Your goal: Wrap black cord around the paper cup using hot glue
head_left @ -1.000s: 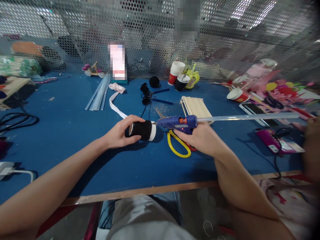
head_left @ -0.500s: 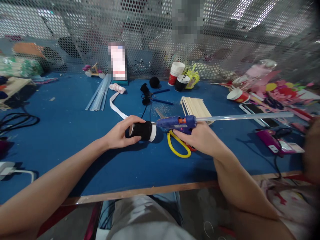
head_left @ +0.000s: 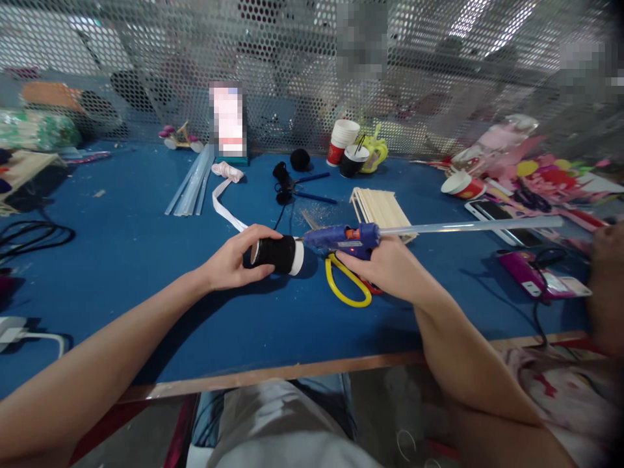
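My left hand (head_left: 244, 257) is closed round a paper cup wrapped in black yarn (head_left: 275, 254), lying on its side with its bare white end to the right. In my right hand (head_left: 390, 263) is a blue glue gun (head_left: 341, 238), gripped by its handle; a long clear glue stick (head_left: 468, 227) juts out of its back. The gun's nozzle is at the cup's upper edge, where yarn meets white; whether they touch I cannot tell. Scissors with a yellow handle (head_left: 348, 302) lie under the gun, partly hidden by it and my right hand. A white ribbon (head_left: 224, 209) trails behind my left hand.
Behind are clear glue sticks (head_left: 188, 185), black yarn (head_left: 281, 172), blue-handled scissors (head_left: 312, 197), stacked cups (head_left: 344, 140) and a slatted wooden piece (head_left: 383, 211). At right lie a phone (head_left: 502, 221), a purple device (head_left: 524, 276) and another person's arm (head_left: 607, 286). A metal mesh screen (head_left: 292, 84) stands at the back.
The glue gun has shifted very slightly left, with the rear of its glue stick a little lower. The view has moved slightly; my left hand keeps its hold on the cup.
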### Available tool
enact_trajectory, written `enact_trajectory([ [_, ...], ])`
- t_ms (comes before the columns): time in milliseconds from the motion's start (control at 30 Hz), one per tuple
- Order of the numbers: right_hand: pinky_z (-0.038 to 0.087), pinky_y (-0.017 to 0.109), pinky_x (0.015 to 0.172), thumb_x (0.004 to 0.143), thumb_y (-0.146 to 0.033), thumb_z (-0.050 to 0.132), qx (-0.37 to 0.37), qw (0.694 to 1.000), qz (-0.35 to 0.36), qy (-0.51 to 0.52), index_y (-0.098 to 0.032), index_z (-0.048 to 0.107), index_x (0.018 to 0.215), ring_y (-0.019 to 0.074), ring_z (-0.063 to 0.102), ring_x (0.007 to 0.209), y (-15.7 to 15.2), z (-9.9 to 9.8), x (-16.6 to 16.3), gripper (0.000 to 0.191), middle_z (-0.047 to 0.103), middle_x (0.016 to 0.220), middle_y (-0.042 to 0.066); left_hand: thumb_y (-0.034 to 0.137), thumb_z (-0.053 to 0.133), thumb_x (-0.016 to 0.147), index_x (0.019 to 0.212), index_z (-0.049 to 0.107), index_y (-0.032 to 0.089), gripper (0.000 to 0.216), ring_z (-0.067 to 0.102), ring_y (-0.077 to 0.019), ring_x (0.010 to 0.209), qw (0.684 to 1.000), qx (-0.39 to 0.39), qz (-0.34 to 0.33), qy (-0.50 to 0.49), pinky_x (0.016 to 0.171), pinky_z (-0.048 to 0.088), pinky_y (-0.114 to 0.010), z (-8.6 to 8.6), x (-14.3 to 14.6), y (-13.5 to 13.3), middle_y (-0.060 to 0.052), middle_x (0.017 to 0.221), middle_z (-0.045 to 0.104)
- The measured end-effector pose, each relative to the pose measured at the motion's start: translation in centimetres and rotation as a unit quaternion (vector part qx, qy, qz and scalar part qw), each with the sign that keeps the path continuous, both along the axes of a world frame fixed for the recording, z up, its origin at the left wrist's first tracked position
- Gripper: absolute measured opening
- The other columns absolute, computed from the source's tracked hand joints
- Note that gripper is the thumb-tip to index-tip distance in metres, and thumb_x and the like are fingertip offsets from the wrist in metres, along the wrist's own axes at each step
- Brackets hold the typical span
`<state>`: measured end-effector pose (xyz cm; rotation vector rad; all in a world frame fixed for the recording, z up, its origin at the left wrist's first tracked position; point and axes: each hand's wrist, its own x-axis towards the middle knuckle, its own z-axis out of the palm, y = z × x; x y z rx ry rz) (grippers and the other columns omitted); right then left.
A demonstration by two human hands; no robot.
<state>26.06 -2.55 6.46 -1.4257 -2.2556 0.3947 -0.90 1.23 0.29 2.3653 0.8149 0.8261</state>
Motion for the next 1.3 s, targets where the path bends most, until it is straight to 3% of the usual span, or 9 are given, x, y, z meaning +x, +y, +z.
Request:
enact_trajectory([
  [300,0.04,0.024,0.05,0.079,-0.03,0.051,-0.029,1.0,-0.01,0.006,-0.02,0.051,0.064,0.0112,0.049,0.051,-0.4,-0.1,0.1,0.018,0.054,0.055,-0.003,0.03,0.06,0.075,0.118,0.044,0.018,0.047,0.055,-0.0202,0.096,0.998,-0.051,0.03,-0.006,0.083,0.045,-0.031,-0.1,0.1,0.0,-0.009,0.113,0.053],
  [667,0.041,0.026,0.054,0.079,-0.031,0.052,-0.004,0.999,0.004,-0.047,-0.018,0.055,0.066,0.0136,0.054,0.057,-0.6,-0.5,0.1,0.019,0.059,0.06,0.0,0.036,0.061,0.076,0.119,0.043,0.021,0.049,0.056,-0.0173,0.085,0.984,-0.156,0.057,-0.063,0.075,0.048,-0.032,-0.9,0.2,0.1,-0.006,0.102,0.055],
  [867,0.032,0.025,0.044,0.077,-0.029,0.052,0.006,0.998,0.006,-0.058,-0.02,0.045,0.054,0.0102,0.043,0.043,-0.8,-0.3,-0.1,0.026,0.047,0.045,-0.003,0.036,0.061,0.075,0.118,0.042,0.022,0.049,0.056,-0.0152,0.078,0.972,-0.204,0.055,-0.102,0.07,0.049,-0.03,-1.0,0.3,0.2,-0.004,0.096,0.054],
  [1067,0.034,0.026,0.048,0.076,-0.027,0.052,0.003,0.998,0.013,-0.069,-0.02,0.049,0.056,0.0118,0.046,0.047,-0.8,-0.2,-0.1,0.021,0.047,0.047,-0.002,0.035,0.061,0.075,0.118,0.043,0.02,0.049,0.055,-0.0131,0.074,0.967,-0.217,0.058,-0.117,0.066,0.048,-0.026,-0.9,0.4,0.2,-0.003,0.09,0.053],
  [1300,0.04,0.025,0.049,0.08,-0.033,0.05,-0.027,1.0,-0.008,-0.003,-0.02,0.054,0.066,0.0123,0.05,0.052,-0.6,-0.2,0.2,0.019,0.055,0.057,-0.001,0.035,0.061,0.075,0.118,0.043,0.019,0.049,0.056,-0.0149,0.079,0.981,-0.164,0.052,-0.092,0.071,0.049,-0.028,-0.7,0.4,-0.1,-0.005,0.096,0.055],
])
